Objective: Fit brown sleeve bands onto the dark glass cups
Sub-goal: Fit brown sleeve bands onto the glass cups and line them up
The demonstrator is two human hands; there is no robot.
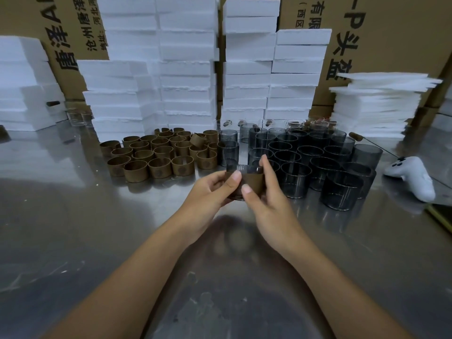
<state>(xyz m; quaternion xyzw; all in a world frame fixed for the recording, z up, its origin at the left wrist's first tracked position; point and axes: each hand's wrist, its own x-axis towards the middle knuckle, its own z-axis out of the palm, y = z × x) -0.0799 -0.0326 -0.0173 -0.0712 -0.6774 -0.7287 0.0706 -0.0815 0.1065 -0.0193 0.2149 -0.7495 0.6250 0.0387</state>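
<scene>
Both hands are raised over the worktop (97, 228), meeting on one dark glass cup (244, 168).

- The left hand (212, 189) grips the cup from its left, thumb across the front.
- The right hand (269, 201) grips it from its right, forefinger reaching over the rim.
- The fingers (247, 189) of both hands curl round the cup and the brown sleeve band (254, 183) on it.
- The cup is upright, its long axis vertical. It sits between the hands, neither nearer.
- I cannot tell whether its base touches the worktop.
- The band wraps the lower body. A strip of smoky, see-through glass shows above it.
- My read: any seating push runs along that vertical axis.
- Behind and left of the cup stand the loose bands (159, 155).
- Behind and right of the cup stand the bare dark cups (318, 155).
</scene>
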